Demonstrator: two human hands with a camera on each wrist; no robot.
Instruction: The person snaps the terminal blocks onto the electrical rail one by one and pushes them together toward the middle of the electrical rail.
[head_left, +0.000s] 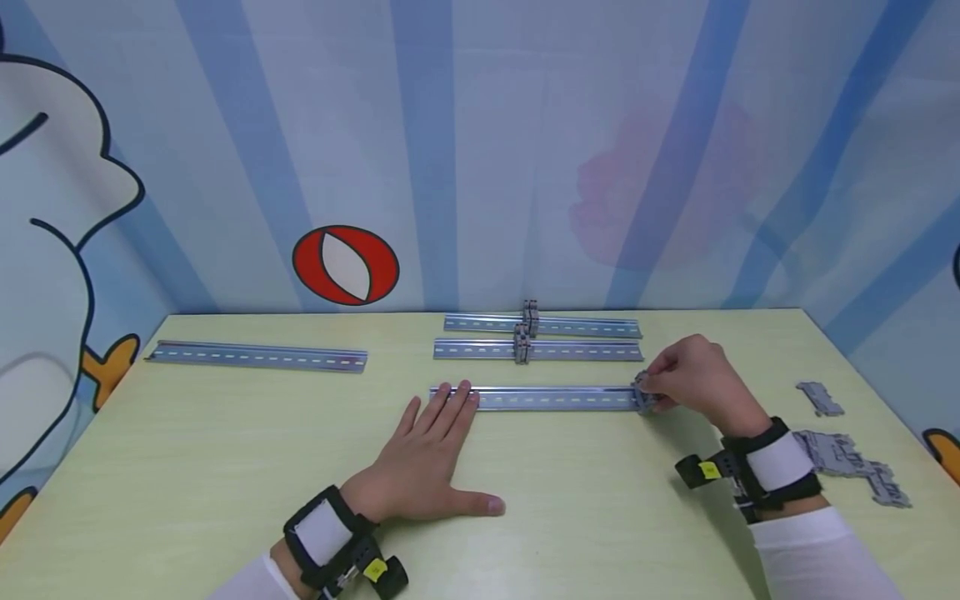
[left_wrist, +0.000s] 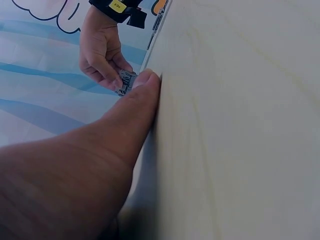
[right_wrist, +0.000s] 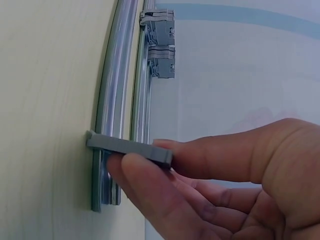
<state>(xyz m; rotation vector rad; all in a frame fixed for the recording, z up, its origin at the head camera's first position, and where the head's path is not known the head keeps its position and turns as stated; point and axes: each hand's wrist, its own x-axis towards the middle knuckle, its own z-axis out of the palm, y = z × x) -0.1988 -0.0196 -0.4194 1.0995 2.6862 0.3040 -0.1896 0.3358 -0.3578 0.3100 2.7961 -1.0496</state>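
A slotted metal DIN rail [head_left: 555, 399] lies on the table. My left hand [head_left: 423, 458] is spread flat, its straight fingertips resting on that rail's left end, thumb out to the side. Between thumb and fingers, my right hand [head_left: 701, 383] pinches a grey terminal block [right_wrist: 127, 149] at the rail's right end. In the right wrist view the block stands crosswise over the rail; whether it is clipped on cannot be seen. The left wrist view shows the left thumb [left_wrist: 142, 92] in front, with the pinched block [left_wrist: 126, 82] behind it.
Behind lie two more rails [head_left: 472, 348] [head_left: 480, 322], each carrying upright grey blocks [head_left: 522, 343] [head_left: 531, 317] near its middle. A bare rail [head_left: 255, 356] lies at the left. Several loose grey blocks [head_left: 832, 454] lie flat at the right, with another block [head_left: 820, 398] behind them.
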